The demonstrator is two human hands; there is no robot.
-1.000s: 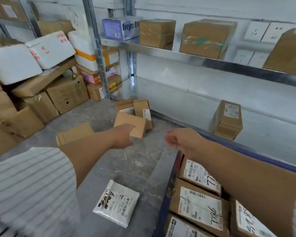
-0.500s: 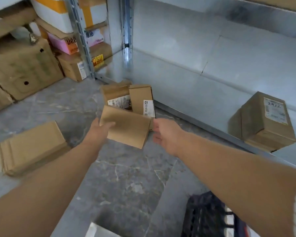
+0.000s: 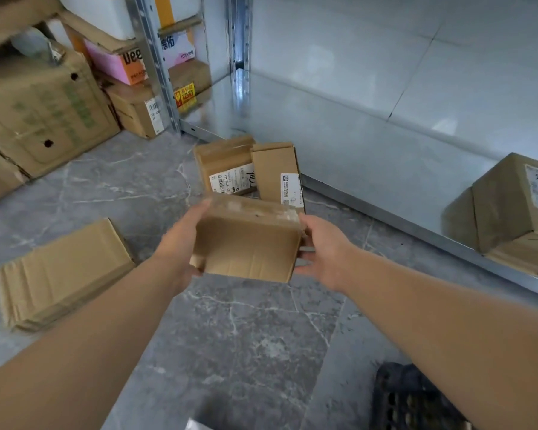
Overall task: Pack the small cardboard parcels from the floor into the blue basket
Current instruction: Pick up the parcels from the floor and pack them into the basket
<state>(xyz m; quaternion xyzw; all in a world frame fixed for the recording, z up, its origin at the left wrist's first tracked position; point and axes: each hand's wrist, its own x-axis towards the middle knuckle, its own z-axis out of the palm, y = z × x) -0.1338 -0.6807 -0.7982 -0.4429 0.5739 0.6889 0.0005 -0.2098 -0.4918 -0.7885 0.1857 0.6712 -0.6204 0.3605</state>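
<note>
I hold a small plain cardboard parcel (image 3: 249,240) above the grey floor, between both hands. My left hand (image 3: 180,243) grips its left side, thumb on the near lower corner. My right hand (image 3: 323,246) grips its right end, fingers curled round the edge. Two more small parcels lie on the floor just beyond: one with a white label (image 3: 227,166) and a narrow one (image 3: 277,172) beside it. A flat cardboard parcel (image 3: 62,274) lies on the floor to the left. Only a dark latticed corner of the basket (image 3: 410,395) shows at the bottom right.
A low metal shelf (image 3: 385,169) runs along the right, with a labelled box (image 3: 510,212) on it. Large cartons (image 3: 41,110) and pink and white boxes are stacked at the back left behind a metal upright (image 3: 156,63). A white packet edge (image 3: 196,425) peeks in at the bottom.
My view dropped and closed in on the floor. My left hand reached the plain parcel, my right hand came to its other end, and both now hold it lifted and nearer to me.
</note>
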